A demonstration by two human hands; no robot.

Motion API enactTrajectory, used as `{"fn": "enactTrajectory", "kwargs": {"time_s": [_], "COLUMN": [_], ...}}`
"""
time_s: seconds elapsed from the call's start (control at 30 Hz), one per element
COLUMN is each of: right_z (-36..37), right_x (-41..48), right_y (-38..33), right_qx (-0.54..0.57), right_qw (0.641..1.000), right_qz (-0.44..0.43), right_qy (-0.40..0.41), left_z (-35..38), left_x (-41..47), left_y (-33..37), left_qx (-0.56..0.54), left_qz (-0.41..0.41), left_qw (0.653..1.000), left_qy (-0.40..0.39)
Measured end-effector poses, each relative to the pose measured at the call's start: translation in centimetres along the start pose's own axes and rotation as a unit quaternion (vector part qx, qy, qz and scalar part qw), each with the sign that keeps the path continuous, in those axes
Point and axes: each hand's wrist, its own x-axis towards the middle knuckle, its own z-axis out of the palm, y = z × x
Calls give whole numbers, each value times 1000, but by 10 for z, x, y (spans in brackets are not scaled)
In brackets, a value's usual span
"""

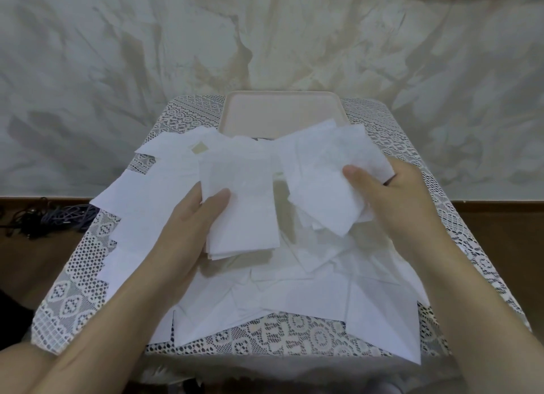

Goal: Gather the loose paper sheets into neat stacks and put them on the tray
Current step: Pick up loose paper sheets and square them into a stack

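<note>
My left hand (185,225) grips a fairly even stack of white sheets (244,211), thumb on top, held above the table's middle. My right hand (394,199) holds a looser, fanned bunch of white sheets (329,181), thumb pressed on its top. Many loose white sheets (294,299) lie scattered and overlapping across the table below both hands. The beige tray (282,111) sits at the table's far edge, its near rim covered by sheets; the visible part holds nothing.
A small table with a white lace cloth (76,284) carries everything. Dark cables (44,217) lie on the brown floor at left. A pale draped backdrop (265,40) hangs behind the table.
</note>
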Motion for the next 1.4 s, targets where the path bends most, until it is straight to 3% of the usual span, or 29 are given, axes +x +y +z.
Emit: {"fn": "enactTrajectory", "kwargs": {"time_s": [0.13, 0.3, 0.9, 1.03, 1.4], "right_z": [20, 49, 45, 38, 65], "right_x": [-17, -29, -31, -26, -38], "right_y": [-9, 0, -6, -9, -4], "right_qx": [109, 32, -47, -17, 13], "right_qw": [992, 997, 993, 998, 997], "right_qz": [44, 13, 12, -1, 26], "right_qy": [-38, -66, -105, -62, -78], "left_z": [6, 11, 10, 12, 9], "left_x": [-1, -1, 1, 0, 1], "left_y": [1, 1, -1, 0, -5], "left_qx": [-30, -61, -45, -45, -31], "left_qz": [-11, -14, -17, -16, 6], "left_qw": [999, 998, 999, 999, 999], "left_qy": [-9, -27, -19, -18, -28]}}
